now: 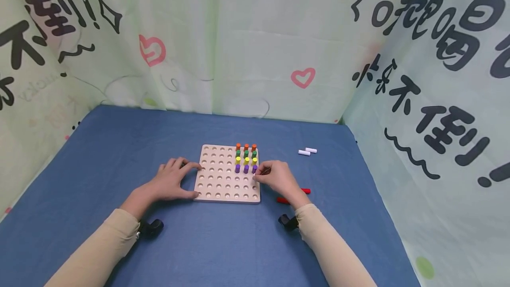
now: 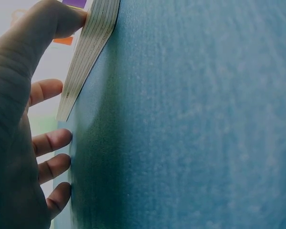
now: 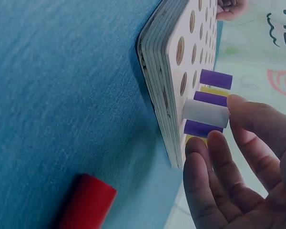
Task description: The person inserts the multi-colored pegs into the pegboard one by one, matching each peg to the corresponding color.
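A pale wooden pegboard (image 1: 223,169) with rows of round holes lies on the blue cloth. Orange, green, yellow and purple pegs (image 1: 246,168) stand in rows toward its right side. My left hand (image 1: 171,180) is spread at the board's left edge, thumb and index fingertip touching it and the other fingers apart from it. At the right edge, my right hand (image 1: 276,178) pinches the outer end of a white peg (image 3: 205,113), whose other end meets the board in front of the purple pegs. The hole under it is hidden.
Two white pegs (image 1: 304,153) lie on the cloth to the board's far right. Red pegs (image 1: 283,200) lie close by the right wrist, partly covered by it. Printed pale curtains (image 1: 259,56) enclose the back and sides of the table.
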The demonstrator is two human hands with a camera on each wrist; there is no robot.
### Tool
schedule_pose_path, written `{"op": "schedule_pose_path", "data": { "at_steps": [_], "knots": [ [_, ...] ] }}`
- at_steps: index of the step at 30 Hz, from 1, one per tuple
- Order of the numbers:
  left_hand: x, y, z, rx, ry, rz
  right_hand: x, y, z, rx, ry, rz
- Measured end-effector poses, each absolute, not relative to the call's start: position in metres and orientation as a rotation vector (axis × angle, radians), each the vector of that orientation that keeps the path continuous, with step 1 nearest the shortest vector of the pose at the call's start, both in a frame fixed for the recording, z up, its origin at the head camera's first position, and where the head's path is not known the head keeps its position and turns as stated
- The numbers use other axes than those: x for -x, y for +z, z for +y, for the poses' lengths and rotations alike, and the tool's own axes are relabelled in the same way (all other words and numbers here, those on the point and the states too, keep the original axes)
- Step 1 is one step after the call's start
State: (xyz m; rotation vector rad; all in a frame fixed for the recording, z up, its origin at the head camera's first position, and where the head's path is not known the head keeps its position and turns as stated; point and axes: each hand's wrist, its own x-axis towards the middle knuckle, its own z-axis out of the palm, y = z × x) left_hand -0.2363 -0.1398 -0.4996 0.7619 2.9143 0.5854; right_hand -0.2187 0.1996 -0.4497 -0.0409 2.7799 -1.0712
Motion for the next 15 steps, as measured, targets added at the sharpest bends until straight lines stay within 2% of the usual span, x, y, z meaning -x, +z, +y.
{"op": "schedule_pose_path", "data": {
  "at_steps": [15],
  "knots": [
    [0.237,-0.5,-0.14,-0.779,0.594,2.924,0.224,-0.46,0.213,0.004,-1.038,2.962]
  ]
}}
